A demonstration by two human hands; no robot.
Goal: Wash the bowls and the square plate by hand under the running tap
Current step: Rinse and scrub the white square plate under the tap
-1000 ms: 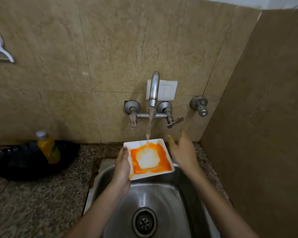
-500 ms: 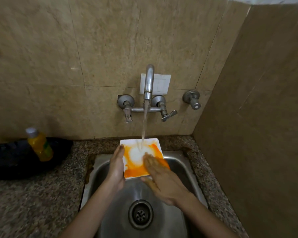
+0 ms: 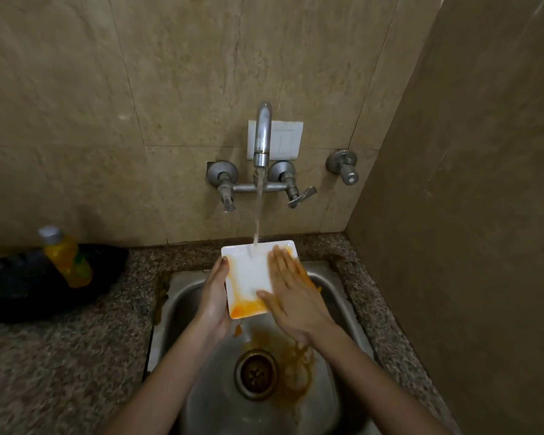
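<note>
A white square plate point(image 3: 248, 277) smeared with orange sauce is held tilted over the steel sink point(image 3: 182, 296), right under the stream from the tap point(image 3: 262, 136). My left hand point(image 3: 215, 293) grips the plate's left edge, thumb on the rim. With straight fingers, my right hand point(image 3: 291, 293) lies flat on the plate's right half and covers it. Orange residue remains along the plate's left and bottom edges. Orange water runs down toward the drain point(image 3: 256, 373). No bowls are in view.
A yellow bottle with a white cap point(image 3: 66, 257) stands at the left by a dark object point(image 3: 19, 287) on the speckled granite counter point(image 3: 76, 356). Tap handles point(image 3: 300, 196) and a separate valve point(image 3: 344, 166) stick out of the tiled wall. A side wall closes the right.
My right hand came from beside the plate onto its surface and slid up its right half. Much of the orange sauce has washed off, and orange water now runs to the drain.
</note>
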